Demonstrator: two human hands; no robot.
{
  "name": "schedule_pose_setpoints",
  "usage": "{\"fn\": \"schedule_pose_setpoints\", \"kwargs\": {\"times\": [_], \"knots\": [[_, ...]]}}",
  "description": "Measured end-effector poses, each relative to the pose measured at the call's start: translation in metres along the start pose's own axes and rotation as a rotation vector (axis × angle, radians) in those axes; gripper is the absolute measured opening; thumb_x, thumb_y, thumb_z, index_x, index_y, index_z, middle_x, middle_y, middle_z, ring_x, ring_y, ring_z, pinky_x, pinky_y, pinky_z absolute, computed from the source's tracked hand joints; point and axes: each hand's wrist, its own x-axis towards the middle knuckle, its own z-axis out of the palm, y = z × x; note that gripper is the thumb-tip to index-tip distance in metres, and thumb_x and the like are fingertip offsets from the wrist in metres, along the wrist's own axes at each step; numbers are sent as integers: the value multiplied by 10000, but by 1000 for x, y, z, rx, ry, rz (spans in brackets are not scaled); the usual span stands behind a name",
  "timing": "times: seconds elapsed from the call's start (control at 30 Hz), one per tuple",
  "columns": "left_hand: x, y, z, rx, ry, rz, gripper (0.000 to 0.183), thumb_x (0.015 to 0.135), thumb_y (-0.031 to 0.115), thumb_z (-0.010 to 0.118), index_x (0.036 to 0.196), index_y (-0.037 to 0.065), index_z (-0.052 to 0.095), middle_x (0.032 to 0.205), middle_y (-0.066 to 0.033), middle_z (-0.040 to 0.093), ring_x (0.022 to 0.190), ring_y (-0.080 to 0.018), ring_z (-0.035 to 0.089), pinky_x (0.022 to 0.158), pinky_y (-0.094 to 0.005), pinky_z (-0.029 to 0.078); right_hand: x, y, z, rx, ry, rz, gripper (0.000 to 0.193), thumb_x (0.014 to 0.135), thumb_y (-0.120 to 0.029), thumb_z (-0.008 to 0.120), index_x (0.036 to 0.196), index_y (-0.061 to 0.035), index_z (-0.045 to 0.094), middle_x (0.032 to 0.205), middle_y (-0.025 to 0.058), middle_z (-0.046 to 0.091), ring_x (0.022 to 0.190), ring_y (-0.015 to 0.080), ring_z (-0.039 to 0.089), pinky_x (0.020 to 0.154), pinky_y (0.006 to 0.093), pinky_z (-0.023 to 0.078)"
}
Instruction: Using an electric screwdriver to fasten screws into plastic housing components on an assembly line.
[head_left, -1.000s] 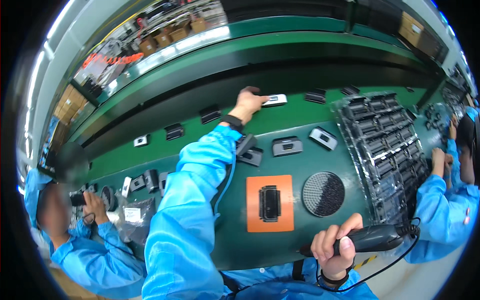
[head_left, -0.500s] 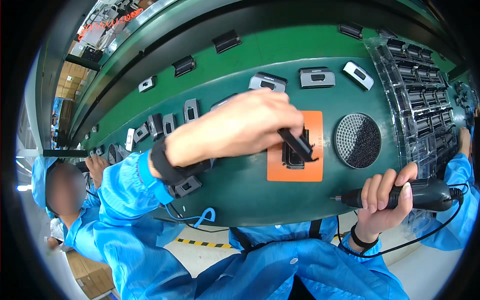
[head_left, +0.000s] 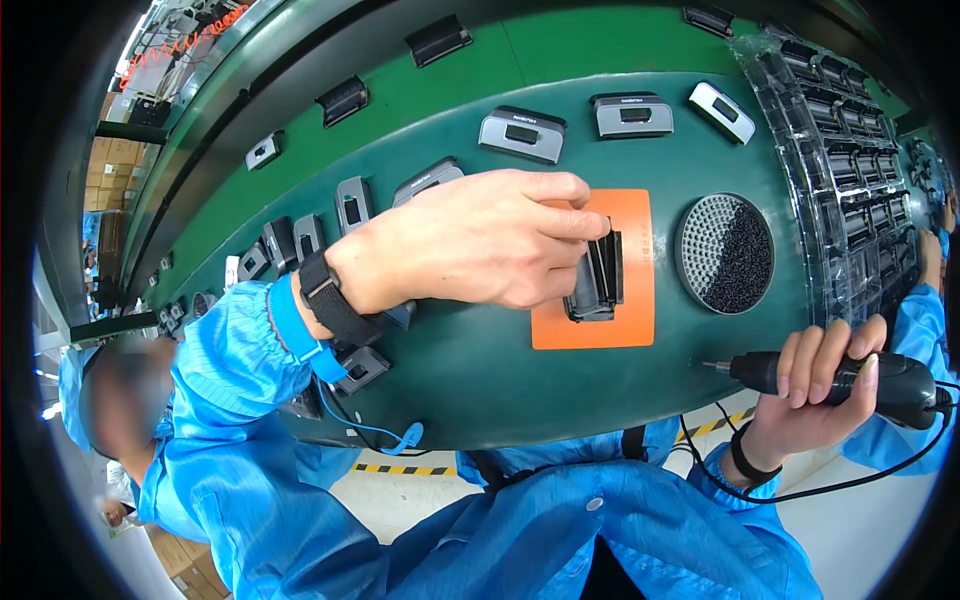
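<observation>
My left hand (head_left: 490, 238) reaches across the green bench from the left, wrist strap on. Its fingers are closed on a black plastic part (head_left: 600, 278), which lies over the orange mat (head_left: 630, 330). The fingers hide part of it. My right hand (head_left: 815, 385) is wrapped round a black corded electric screwdriver (head_left: 905, 390). The screwdriver's metal bit points left, off the mat's near right side. Between the mat and a clear tray stands a round dimpled dish (head_left: 682, 258), partly filled with small black screws (head_left: 738, 262).
Grey housings with dark windows (head_left: 522, 135) stand along the bench's far side and left. A clear plastic tray (head_left: 800, 190) holds rows of black parts at right. Black parts (head_left: 440, 42) lie on the farther green strip. Co-workers in blue (head_left: 165, 400) sit at both sides.
The black piece in my left hand was tilted above the mat; now it sits lower, lined up with the part there. My right hand with the screwdriver appears slightly farther right.
</observation>
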Motion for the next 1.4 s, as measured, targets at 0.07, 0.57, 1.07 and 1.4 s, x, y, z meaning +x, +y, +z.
{"fn": "schedule_pose_setpoints", "kwargs": {"times": [0.07, 0.57, 1.07, 1.4], "knots": [[-3, 1, 2, 38, 13, 10, 53, 735, 128, 681, 748, 99, 638, 944, -7, 686, 1165, -202, 597, 988, -343, 466, 7, 0, 1, 4, -30, -22, 153, 1034, -229, 416, 993, -89, 371, 610, 12, 417, 453, 91, 391, 449, 245, 388], [30, 82, -16, -143, -307, -583, 559, 716, 351, 786, 1110, -30, 677, 1361, -153, 599, 981, -217, 597, 836, -319, 467, 67, 25, 16, -213, -274, -103, 198, 1021, -291, 435, 987, -98, 467, 594, -14, 417, 435, 67, 380, 423, 226, 366], [23, 103, 11, -208, -196, -791, 601, 694, 256, 824, 1196, -10, 629, 1479, -193, 503, 783, -239, 700, 725, -331, 590, 78, 58, 9, -239, -395, -39, 263, 1044, -289, 362, 1056, -69, 507, 593, 4, 392, 431, 94, 345, 430, 274, 346], [15, 107, 16, -296, -133, -821, 618, 697, 246, 818, 1228, -8, 628, 1462, -156, 518, 758, -211, 686, 703, -316, 574, 74, 64, 17, -325, -381, -32, 220, 1040, -273, 373, 999, -83, 475, 605, 5, 398, 440, 89, 343, 440, 271, 345]]}}
